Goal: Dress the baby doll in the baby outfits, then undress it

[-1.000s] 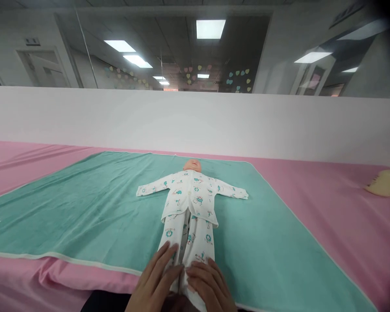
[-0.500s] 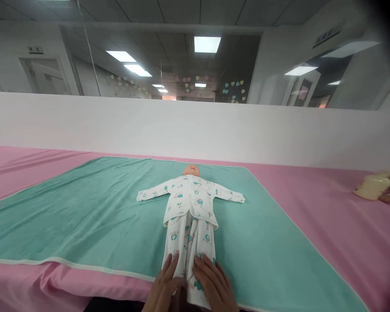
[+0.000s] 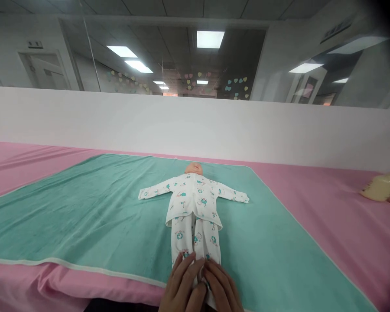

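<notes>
A baby doll (image 3: pixel 195 167) lies on its back with its head toward the wall. It wears a white printed jacket (image 3: pixel 193 197) with both sleeves spread and matching white trousers (image 3: pixel 196 236). My left hand (image 3: pixel 181 287) is closed on the lower part of the trousers, its fingers over the leg on the left. Beside it, my right hand (image 3: pixel 222 288) has its fingers bent over the other trouser leg, closed on the cloth. The two hands nearly meet between the legs. Both hands cover the trouser cuffs and any feet.
A green blanket (image 3: pixel 100 216) with a pale edge lies under the doll, on a pink cover (image 3: pixel 312 190). At the far right a person's hand holds a yellowish bottle (image 3: pixel 380 187). Behind stands a low white wall (image 3: pixel 182 125) with a glass or mirror panel above.
Both hands have drawn closer together on the trousers, the left one moving right. The trouser legs now lie closer together. The view has shifted slightly.
</notes>
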Demonstrator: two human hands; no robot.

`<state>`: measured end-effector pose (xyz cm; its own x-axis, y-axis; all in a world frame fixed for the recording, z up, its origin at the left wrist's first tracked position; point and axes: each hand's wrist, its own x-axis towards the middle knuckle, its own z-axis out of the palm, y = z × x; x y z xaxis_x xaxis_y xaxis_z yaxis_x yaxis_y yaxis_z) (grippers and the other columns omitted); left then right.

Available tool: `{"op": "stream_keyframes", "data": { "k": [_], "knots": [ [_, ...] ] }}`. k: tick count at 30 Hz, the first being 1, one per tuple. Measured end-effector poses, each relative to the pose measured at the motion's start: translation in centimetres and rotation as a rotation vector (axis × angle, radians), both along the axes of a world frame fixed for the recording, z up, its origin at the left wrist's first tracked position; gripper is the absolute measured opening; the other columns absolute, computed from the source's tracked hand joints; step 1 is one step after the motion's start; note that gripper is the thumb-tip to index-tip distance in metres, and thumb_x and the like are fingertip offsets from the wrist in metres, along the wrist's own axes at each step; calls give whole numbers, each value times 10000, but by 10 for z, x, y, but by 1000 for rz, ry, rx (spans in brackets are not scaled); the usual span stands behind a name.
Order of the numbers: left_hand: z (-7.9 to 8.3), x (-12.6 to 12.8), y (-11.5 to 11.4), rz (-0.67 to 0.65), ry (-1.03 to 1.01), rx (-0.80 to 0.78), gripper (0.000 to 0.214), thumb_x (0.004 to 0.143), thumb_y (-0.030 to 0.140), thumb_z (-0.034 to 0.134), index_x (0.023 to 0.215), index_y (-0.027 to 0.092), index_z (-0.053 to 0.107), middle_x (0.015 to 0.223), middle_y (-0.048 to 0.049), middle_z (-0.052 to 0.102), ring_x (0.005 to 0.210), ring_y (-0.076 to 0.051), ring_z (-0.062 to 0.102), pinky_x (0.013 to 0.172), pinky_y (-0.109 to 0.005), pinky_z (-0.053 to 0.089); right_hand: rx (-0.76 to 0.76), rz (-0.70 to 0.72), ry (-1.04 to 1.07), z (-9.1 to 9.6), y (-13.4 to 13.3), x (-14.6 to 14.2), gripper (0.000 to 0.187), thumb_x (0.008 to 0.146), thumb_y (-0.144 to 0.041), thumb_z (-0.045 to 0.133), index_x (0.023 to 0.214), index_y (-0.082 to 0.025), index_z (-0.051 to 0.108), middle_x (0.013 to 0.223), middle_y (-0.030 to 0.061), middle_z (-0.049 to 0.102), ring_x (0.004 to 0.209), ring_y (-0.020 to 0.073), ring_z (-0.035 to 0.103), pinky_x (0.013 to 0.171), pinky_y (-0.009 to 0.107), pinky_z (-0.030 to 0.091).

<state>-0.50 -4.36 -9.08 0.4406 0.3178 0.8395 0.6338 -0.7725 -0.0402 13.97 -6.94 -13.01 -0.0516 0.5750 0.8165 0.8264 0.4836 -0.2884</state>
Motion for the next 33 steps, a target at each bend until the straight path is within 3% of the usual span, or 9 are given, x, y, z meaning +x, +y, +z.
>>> {"op": "stream_keyframes", "data": {
  "k": [8,13,17,20,22,24,27,30,33],
  "knots": [
    [14,-16,16,-69,125,-84,149,857,163,517,965,190,615,1271,-92,571,1296,-261,402,1045,-427,424,-121,118,65,16,17,8,409,832,-186,526,1234,-262,533,1256,83,575,1142,274,547,916,418,514],
    [7,-33,9,-164,-181,-344,278,871,148,479,1120,244,555,1281,-91,557,1279,-251,425,988,-401,461,-378,410,207,25,18,23,408,775,-322,643,1175,-277,576,1277,84,556,1180,278,511,988,413,443],
    [25,-50,13,-158,-551,-766,284,885,318,496,1164,300,544,1338,-43,515,1226,-253,488,989,-392,458,-716,630,616,56,23,49,501,717,-534,665,1154,-299,597,1282,77,553,1203,290,501,962,402,457],
    [56,-57,47,-90,-773,-1134,379,853,452,526,1186,272,549,1347,-37,513,1247,-266,465,985,-365,457,-803,500,932,86,56,63,394,859,-516,489,1160,-277,577,1261,74,560,1196,243,508,936,381,475],
    [76,-57,83,-40,-836,-1267,445,820,499,559,1178,235,561,1337,-65,520,1261,-266,444,1008,-360,425,-846,385,1111,100,96,67,375,828,-519,523,1062,-239,612,1215,79,584,1140,228,542,882,346,502],
    [88,-53,120,-63,-874,-1372,530,802,546,560,1223,225,539,1382,-78,471,1252,-260,448,983,-355,437,-990,218,1073,106,140,70,359,796,-531,530,904,-205,632,993,84,653,933,207,620,742,321,530],
    [92,-43,161,-165,-804,-1547,607,755,599,581,1166,152,589,1249,-134,579,1130,-290,546,868,-355,491,-1002,153,963,105,193,74,299,699,-467,657,675,-173,610,732,58,633,793,212,601,675,310,490],
    [88,-35,177,-264,-742,-1696,608,730,592,617,1109,117,622,1128,-146,647,1020,-292,607,787,-339,514,-937,148,895,99,209,74,341,671,-493,677,614,-168,592,703,41,628,809,217,580,715,310,458],
    [85,-27,180,-369,-734,-1729,584,735,539,648,1163,145,597,1165,-135,639,1019,-281,614,805,-338,515,-890,274,974,96,198,64,366,721,-536,620,805,-182,649,910,50,683,889,218,596,781,323,466]
  ]
}}
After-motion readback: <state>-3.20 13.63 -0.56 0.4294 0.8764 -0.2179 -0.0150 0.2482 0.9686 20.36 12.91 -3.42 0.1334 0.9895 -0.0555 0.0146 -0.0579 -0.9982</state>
